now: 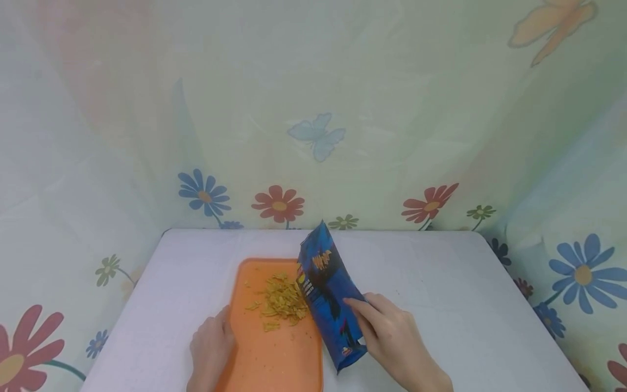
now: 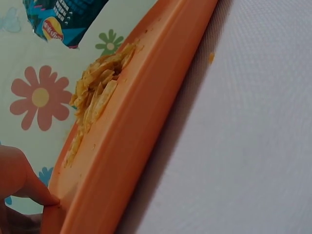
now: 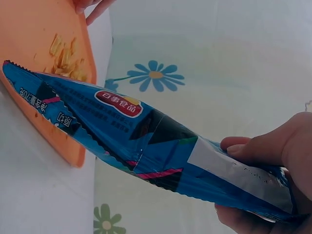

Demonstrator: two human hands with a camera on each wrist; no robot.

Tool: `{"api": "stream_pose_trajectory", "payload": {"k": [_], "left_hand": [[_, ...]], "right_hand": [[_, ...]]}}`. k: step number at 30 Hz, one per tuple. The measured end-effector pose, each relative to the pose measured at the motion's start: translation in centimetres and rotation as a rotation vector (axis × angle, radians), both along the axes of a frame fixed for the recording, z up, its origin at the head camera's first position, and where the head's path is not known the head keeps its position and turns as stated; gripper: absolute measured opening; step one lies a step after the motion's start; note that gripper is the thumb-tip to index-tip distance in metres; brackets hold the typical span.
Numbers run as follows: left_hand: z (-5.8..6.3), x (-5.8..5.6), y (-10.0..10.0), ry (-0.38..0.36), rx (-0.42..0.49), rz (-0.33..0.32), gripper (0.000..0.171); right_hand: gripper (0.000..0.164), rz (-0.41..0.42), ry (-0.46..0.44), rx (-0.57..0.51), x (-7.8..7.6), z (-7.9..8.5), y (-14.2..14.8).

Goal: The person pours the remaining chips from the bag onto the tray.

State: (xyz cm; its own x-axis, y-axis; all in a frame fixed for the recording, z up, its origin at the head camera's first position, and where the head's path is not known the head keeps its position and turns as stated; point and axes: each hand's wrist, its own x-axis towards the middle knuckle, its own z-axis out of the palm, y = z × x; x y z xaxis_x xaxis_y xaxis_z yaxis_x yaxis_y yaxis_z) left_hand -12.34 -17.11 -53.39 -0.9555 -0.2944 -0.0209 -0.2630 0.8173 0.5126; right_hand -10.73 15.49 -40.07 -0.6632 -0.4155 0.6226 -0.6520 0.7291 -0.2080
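Observation:
An orange tray (image 1: 274,354) carries a loose heap of yellow potato chip pieces (image 1: 284,298) toward its far half. My left hand (image 1: 211,345) grips the tray's left edge, and in the left wrist view a fingertip (image 2: 48,195) presses on the rim. In my right hand (image 1: 399,337) is a blue chip bag (image 1: 325,299), held by its near part between thumb and fingers. The bag slants over the tray's right edge, its far end beside the chips. In the right wrist view its printed side and crimped edge (image 3: 136,112) show.
A white-covered table (image 1: 441,305) lies under the tray. Behind it and at both sides hangs a flowered curtain (image 1: 392,136). One small yellow crumb (image 2: 211,58) lies on the tablecloth near the tray's edge in the left wrist view.

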Motion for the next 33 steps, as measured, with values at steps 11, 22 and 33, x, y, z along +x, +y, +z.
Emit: {"api": "stream_pose_trajectory", "payload": {"k": [11,22,33], "left_hand": [[0.1,-0.2,0.0,0.005,0.002,-0.004,0.043],[0.2,0.0,0.0,0.017,0.001,-0.009,0.043],[0.4,0.1,0.0,0.019,0.003,-0.020,0.043]], "right_hand": [[0.032,-0.079,-0.016,-0.016,0.2,-0.4,1.3],[0.033,-0.153,-0.025,-0.009,0.6,-1.0,2.7],[0.035,-0.277,-0.065,-0.014,1.0,-1.2,4.8]]}}
